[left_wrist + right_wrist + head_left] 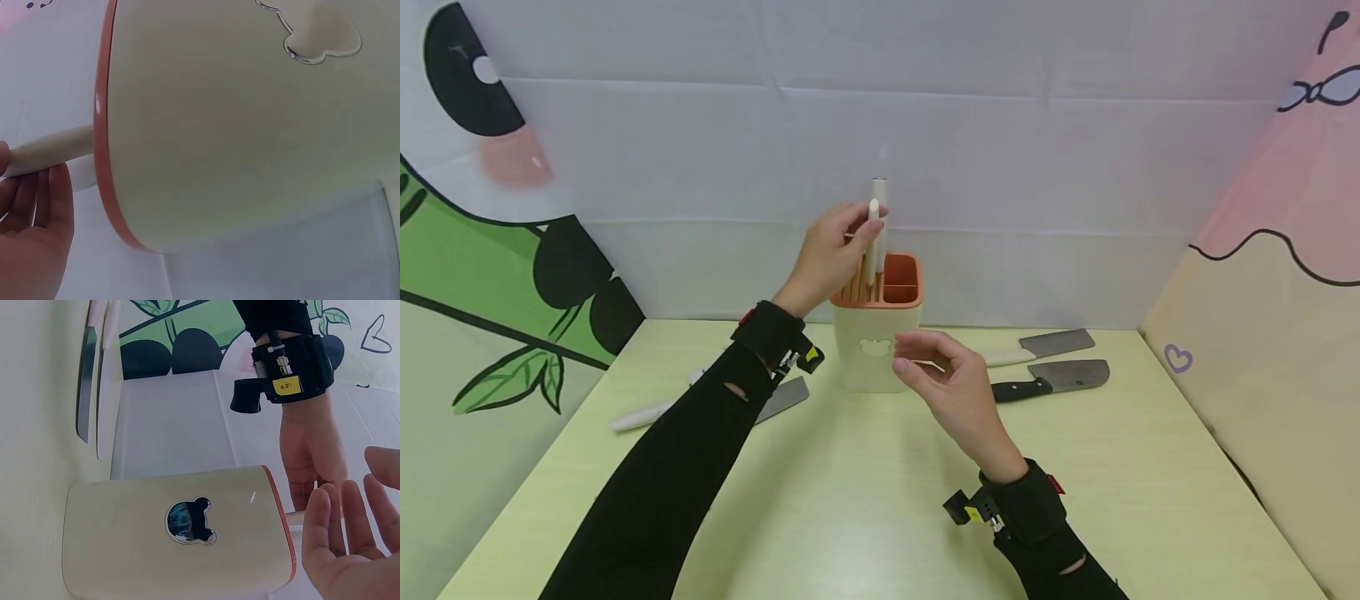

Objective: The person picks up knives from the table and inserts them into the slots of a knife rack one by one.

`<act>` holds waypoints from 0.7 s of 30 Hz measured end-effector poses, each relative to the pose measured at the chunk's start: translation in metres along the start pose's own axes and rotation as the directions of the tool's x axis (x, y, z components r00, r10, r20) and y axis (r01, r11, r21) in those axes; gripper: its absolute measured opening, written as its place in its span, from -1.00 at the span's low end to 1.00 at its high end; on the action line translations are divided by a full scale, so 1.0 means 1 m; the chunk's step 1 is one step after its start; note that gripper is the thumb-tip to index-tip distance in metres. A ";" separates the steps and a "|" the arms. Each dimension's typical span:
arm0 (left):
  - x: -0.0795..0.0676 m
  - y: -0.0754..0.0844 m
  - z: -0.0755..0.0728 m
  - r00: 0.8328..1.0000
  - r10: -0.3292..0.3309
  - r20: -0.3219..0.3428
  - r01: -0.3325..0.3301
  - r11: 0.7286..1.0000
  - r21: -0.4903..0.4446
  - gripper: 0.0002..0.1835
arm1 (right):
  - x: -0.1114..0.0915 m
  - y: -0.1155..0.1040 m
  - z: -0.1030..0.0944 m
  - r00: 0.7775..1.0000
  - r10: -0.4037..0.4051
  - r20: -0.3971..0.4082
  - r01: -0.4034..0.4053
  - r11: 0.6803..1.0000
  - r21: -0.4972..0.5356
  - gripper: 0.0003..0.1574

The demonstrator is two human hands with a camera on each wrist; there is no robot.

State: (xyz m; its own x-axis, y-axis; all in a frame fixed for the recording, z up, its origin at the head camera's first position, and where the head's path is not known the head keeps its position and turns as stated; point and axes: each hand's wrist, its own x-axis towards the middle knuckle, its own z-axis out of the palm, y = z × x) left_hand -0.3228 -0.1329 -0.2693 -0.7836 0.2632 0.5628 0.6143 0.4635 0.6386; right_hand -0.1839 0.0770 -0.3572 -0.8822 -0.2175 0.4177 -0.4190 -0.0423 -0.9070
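Note:
A cream knife holder (853,358) with an orange rim stands upright towards the back of the table. My left hand (831,254) pinches a white handle (56,150) that sticks up from the slotted left side of the holder; what lies below the rim is hidden. Close behind it rises another white handle (881,187). In front of the holder's right side, my right hand (951,387) hovers with fingers loosely bent and nothing in them. The right wrist view shows its fingers (356,519) spread, near the holder's top.
On the right lie a white-handled knife (1056,342) and a black-handled knife (1071,376). Knives with a white handle (636,417) and a grey blade (784,398) lie at left, partly covered by my left arm. A fabric backdrop (1000,183) stands behind the table.

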 end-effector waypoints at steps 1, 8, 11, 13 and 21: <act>0.000 0.000 0.000 1.000 -0.001 -0.001 0.001 1.000 0.001 -0.63 | 0.000 0.000 0.000 1.000 -0.001 0.000 0.001 1.000 0.001 -0.57; -0.002 -0.003 0.001 1.000 -0.002 0.000 0.002 1.000 0.008 -0.62 | 0.000 -0.002 0.001 1.000 -0.001 -0.002 0.001 1.000 0.002 -0.61; -0.002 -0.005 0.001 1.000 -0.010 0.004 0.010 1.000 0.010 -0.62 | 0.000 -0.002 0.001 1.000 0.000 -0.004 0.000 1.000 0.000 -0.60; -0.002 -0.006 0.001 1.000 -0.014 0.006 0.014 1.000 0.010 -0.61 | 0.000 -0.002 0.001 1.000 0.001 -0.004 -0.001 1.000 -0.002 -0.60; -0.001 -0.007 0.001 0.999 -0.037 0.013 0.037 0.999 -0.024 -0.55 | -0.001 -0.002 0.000 1.000 0.007 -0.003 -0.007 1.000 0.017 -0.59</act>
State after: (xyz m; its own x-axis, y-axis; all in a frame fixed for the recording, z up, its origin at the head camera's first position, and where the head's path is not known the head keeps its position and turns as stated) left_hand -0.3265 -0.1360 -0.2752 -0.8069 0.2565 0.5321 0.5867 0.4527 0.6714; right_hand -0.1823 0.0768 -0.3558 -0.8856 -0.2149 0.4118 -0.4095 -0.0571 -0.9105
